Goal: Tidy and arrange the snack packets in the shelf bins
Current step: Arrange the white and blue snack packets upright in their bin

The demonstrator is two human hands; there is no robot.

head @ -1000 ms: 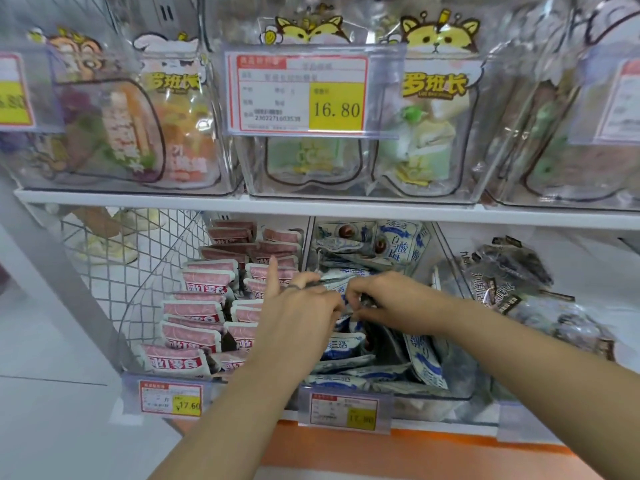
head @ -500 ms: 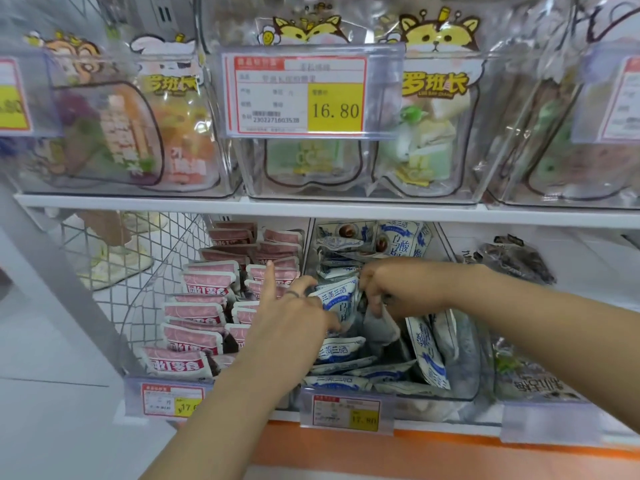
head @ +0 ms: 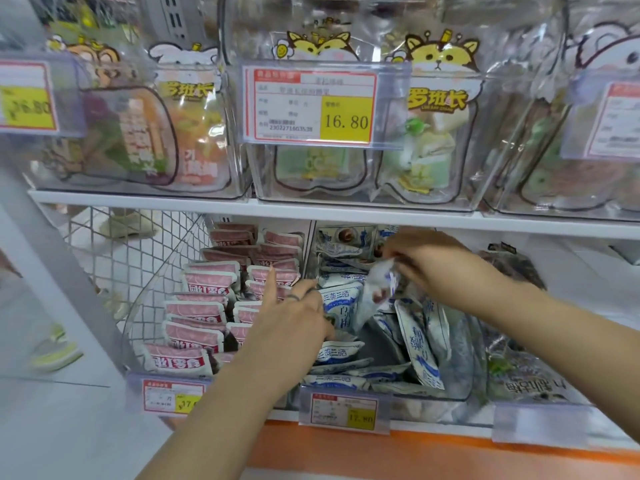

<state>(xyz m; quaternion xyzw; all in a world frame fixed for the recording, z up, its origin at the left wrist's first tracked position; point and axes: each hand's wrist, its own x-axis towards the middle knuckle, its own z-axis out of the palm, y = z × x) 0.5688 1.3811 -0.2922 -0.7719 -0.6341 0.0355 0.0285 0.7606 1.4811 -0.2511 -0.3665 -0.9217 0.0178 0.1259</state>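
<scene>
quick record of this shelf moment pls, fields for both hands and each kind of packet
right hand: pinches held packet, blurred, above middle bin
left hand: index finger straight, against upright packets; grip hidden
pink packets: left bin, in rows
blue-and-white packets: middle bin, jumbled
dark packets: right of middle bin

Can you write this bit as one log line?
right hand: pinches white-blue packet over middle bin | left hand: touches upright packets
</scene>
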